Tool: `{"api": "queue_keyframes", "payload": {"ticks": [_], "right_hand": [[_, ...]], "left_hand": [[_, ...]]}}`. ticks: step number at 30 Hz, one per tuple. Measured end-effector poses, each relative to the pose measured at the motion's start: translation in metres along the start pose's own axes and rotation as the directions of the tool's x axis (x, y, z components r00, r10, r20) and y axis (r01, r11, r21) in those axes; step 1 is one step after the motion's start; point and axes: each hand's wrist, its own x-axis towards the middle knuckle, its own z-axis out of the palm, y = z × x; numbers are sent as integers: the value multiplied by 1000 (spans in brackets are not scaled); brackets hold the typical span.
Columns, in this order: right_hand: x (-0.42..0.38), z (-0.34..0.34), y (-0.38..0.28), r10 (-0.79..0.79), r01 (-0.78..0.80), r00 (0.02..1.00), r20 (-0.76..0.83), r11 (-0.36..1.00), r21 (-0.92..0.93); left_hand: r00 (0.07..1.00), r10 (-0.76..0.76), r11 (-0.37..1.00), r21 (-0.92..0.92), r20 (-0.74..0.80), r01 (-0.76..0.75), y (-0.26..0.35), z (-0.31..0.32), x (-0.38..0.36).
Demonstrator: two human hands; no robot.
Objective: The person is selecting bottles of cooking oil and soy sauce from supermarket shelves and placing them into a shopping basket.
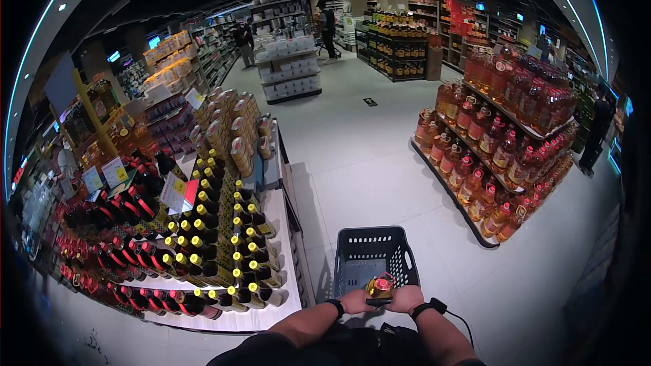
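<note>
Both my hands are closed on the dark handle (378, 302) of a shopping cart. My left hand (355, 301) grips its left end and my right hand (406, 299) its right end. In front of them is the dark plastic basket (371, 234) of the cart, with slotted walls. A bottle of golden liquid with a red cap and carry loop (381, 285) stands at the basket's near end, just past my knuckles. Its lower part is hidden.
Left stands a display of dark bottles with yellow caps (203, 227) and red-capped bottles (135, 203). A tiered rack of large oil jugs (502, 146) is on the right. Pale floor (359, 156) runs between them towards a white shelf unit (291, 71) and distant people (245, 42).
</note>
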Motion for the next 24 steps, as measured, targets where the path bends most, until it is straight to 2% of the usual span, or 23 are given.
{"api": "queue_keyframes", "payload": {"ticks": [3, 7, 8, 10, 12, 13, 16, 19, 22, 24], "right_hand": [[43, -21, 24, -73, 72, 997, -29, 997, -25], [98, -49, 52, -113, 114, 993, 28, 993, -39], [123, -57, 59, -130, 130, 991, -4, 991, -35], [160, -68, 68, -150, 149, 987, -57, 989, -23], [199, -90, 73, -137, 136, 990, -29, 990, -44], [212, -96, 72, -127, 127, 992, -13, 991, -41], [259, -115, 66, -102, 101, 995, -23, 994, -27], [314, -133, 74, -126, 126, 992, 11, 992, -18], [359, -158, 75, -119, 119, 993, -1, 993, -24], [385, -174, 81, -133, 135, 991, 30, 990, -46]], "left_hand": [[993, -82, 995, -56, -83, 78, -12, -13, 35], [984, -49, 998, -38, -169, 44, -28, -40, 81], [981, -43, 998, -50, -189, 34, -33, -55, 94], [982, -86, 994, -85, -166, 73, -45, -81, 117], [980, -142, 982, -144, -142, 122, -59, -118, 144], [980, -58, 986, -167, -190, 26, -72, -120, 152], [986, -62, 995, -87, -158, 48, -99, -165, 173], [984, -112, 984, -156, -141, 89, -115, -215, 203], [989, -90, 992, -101, -121, 78, -122, -269, 220], [988, -73, 995, -71, -139, 64, -138, -278, 242]]}}
